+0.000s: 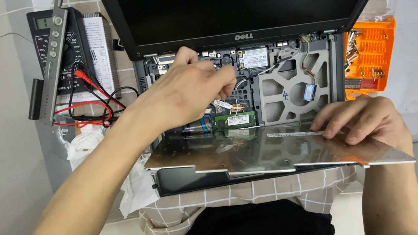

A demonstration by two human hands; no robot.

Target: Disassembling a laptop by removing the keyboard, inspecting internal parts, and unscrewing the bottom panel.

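My left hand (pixel 186 91) reaches into the opened laptop (pixel 287 82), fingers (pixel 223 78) pinched together over the exposed board, at the spot where a thin flat ribbon cable (pixel 225 104) rises just below my fingertips. Whether I actually grip the cable or only touch beside it I cannot tell; the knuckles hide the contact. The cable runs down toward the green memory module (pixel 237 120), which sits just under my hand.

My right hand (pixel 367 120) lies flat on the flipped-over keyboard (pixel 273 152), fingers spread and pressing its shiny metal underside near the right edge, gripping nothing. The keyboard rests tilted across the front of the laptop, between me and the open chassis.

On the table to the left stands a black multimeter (pixel 62 50) with red and black leads (pixel 86 111), crumpled white tissue (pixel 84 142) below it. To the right sits an orange screwdriver-bit case (pixel 371 56).
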